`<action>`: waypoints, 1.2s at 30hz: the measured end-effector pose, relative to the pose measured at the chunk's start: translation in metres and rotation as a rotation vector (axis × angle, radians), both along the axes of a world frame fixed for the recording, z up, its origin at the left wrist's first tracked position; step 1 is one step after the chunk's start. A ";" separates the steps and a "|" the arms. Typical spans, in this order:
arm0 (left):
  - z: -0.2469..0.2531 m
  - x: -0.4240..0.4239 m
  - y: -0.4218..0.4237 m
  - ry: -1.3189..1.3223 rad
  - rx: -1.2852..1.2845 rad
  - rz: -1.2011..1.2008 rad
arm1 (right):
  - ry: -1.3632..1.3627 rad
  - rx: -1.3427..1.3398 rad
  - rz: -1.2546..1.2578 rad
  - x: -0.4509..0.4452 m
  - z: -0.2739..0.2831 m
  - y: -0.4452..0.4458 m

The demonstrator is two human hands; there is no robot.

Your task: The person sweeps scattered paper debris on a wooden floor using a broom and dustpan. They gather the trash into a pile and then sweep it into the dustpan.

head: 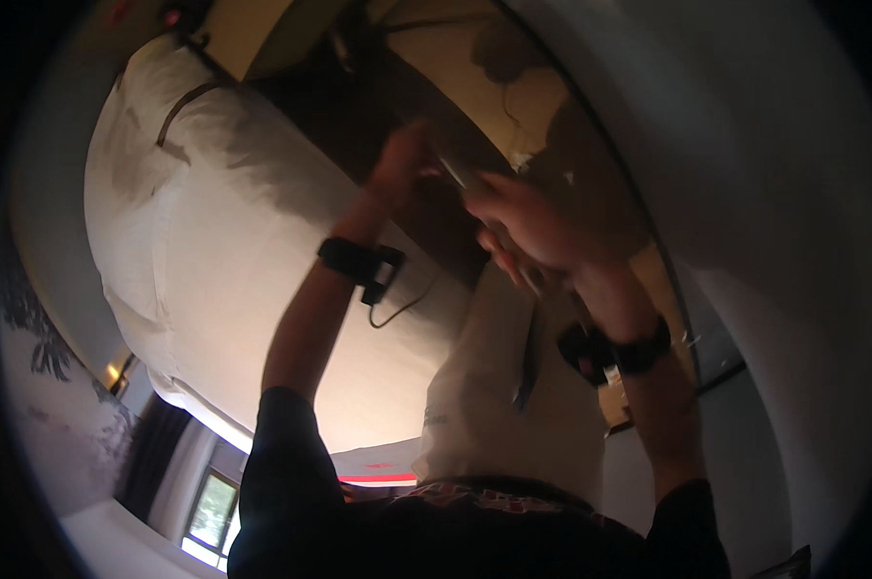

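Note:
A slim, pale, rod-like object [459, 172] runs diagonally between my hands; blur keeps its exact kind unclear. My right hand [533, 217] has its fingers wrapped around it. Close to its upper end is my left hand [405, 159], blurred and in shadow, so its grip on the object cannot be made out. Each wrist carries a black strap with a small device, the left one [363, 264] trailing a thin cable and the right one [617, 353] partly in shadow.
Large white bedding [247, 289] spreads along my left. Beyond my hands lies a dark brown surface [334, 108]. A thin dark edge [609, 137] curves down the right side, beside a pale wall-like surface [754, 181]. A window [215, 506] with a curtain [179, 463] appears lower left.

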State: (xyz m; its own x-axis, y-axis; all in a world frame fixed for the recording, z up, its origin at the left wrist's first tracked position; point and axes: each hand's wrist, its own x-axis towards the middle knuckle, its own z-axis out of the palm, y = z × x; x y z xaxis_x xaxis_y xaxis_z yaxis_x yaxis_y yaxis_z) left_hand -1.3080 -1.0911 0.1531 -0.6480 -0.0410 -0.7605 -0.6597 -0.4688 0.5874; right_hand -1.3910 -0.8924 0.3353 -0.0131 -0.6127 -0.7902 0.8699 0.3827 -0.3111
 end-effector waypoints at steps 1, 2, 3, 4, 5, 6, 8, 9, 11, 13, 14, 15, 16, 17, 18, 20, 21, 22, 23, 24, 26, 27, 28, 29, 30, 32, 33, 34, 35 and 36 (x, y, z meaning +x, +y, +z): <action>0.011 0.000 -0.015 -0.016 0.031 0.039 | -0.023 -0.021 0.007 -0.005 -0.002 -0.014; 0.021 -0.004 -0.029 -0.021 0.051 0.087 | -0.033 -0.052 0.021 -0.012 -0.005 -0.026; 0.023 -0.010 -0.043 -0.075 0.032 0.083 | -0.021 -0.061 0.028 -0.019 -0.006 -0.034; 0.025 -0.016 -0.055 -0.128 0.010 0.080 | -0.008 -0.072 0.036 -0.025 -0.006 -0.041; 0.024 -0.028 -0.053 -0.180 0.000 0.067 | 0.007 -0.069 0.035 -0.031 -0.011 -0.038; 0.021 -0.039 -0.046 -0.095 -0.064 0.010 | -0.015 -0.071 -0.030 -0.035 -0.018 -0.032; 0.013 -0.056 -0.027 0.076 -0.195 -0.098 | -0.060 -0.081 -0.153 -0.040 -0.029 -0.018; 0.005 -0.061 -0.024 0.135 -0.244 -0.152 | -0.076 -0.047 -0.208 -0.037 -0.030 -0.018; -0.016 -0.071 -0.017 0.207 -0.319 -0.277 | -0.101 0.024 -0.311 -0.030 -0.030 -0.017; -0.033 -0.087 -0.005 0.195 -0.346 -0.445 | -0.157 0.007 -0.418 -0.021 -0.026 0.001; -0.031 -0.084 0.004 0.181 -0.355 -0.469 | -0.210 -0.016 -0.482 -0.012 -0.030 0.012; -0.028 -0.087 0.019 0.179 -0.349 -0.496 | -0.254 -0.027 -0.551 -0.006 -0.028 0.026; -0.008 -0.080 0.042 0.202 -0.349 -0.455 | -0.264 -0.023 -0.566 0.001 -0.025 0.040; 0.013 -0.072 0.059 0.224 -0.360 -0.409 | -0.274 -0.029 -0.573 0.008 -0.017 0.051; 0.019 -0.068 0.076 0.114 -0.254 -0.386 | -0.300 0.006 -0.578 0.016 -0.005 0.066; 0.041 -0.047 0.106 -0.057 -0.169 -0.261 | -0.347 0.047 -0.578 0.041 0.015 0.088; 0.063 -0.034 0.120 -0.109 -0.176 -0.160 | -0.357 0.065 -0.579 0.053 0.027 0.097; 0.072 -0.023 0.128 -0.135 -0.180 -0.118 | -0.364 0.055 -0.576 0.066 0.035 0.102; 0.076 -0.016 0.137 -0.155 -0.174 -0.081 | -0.365 0.053 -0.580 0.079 0.039 0.108; 0.075 -0.010 0.143 -0.178 -0.168 -0.045 | -0.367 0.050 -0.584 0.088 0.038 0.113; 0.052 0.005 0.130 0.105 -0.337 -0.233 | -0.361 0.039 -0.549 0.100 0.017 0.111; 0.030 0.007 0.116 0.057 -0.386 -0.241 | -0.359 0.028 -0.529 0.105 0.003 0.105; 0.008 0.009 0.101 0.008 -0.435 -0.249 | -0.327 0.052 -0.466 0.104 -0.016 0.096; -0.016 0.012 0.088 -0.041 -0.475 -0.259 | -0.376 0.025 -0.559 0.094 -0.024 0.077; -0.008 -0.014 0.089 -0.212 -0.366 -0.282 | -0.417 0.022 -0.675 0.084 -0.035 0.066; -0.050 -0.032 0.057 -0.177 -0.412 -0.459 | -0.389 -0.015 -0.720 0.074 -0.060 0.040; -0.076 -0.032 0.045 -0.069 -0.523 -0.472 | -0.381 -0.037 -0.737 0.075 -0.070 0.031; -0.104 -0.028 0.035 0.045 -0.632 -0.483 | -0.402 -0.045 -0.771 0.077 -0.076 0.026; -0.133 -0.018 0.028 0.227 -0.780 -0.602 | -0.427 -0.054 -0.802 0.081 -0.080 0.022; -0.160 -0.007 0.018 0.408 -0.955 -0.698 | -0.454 -0.067 -0.829 0.086 -0.083 0.017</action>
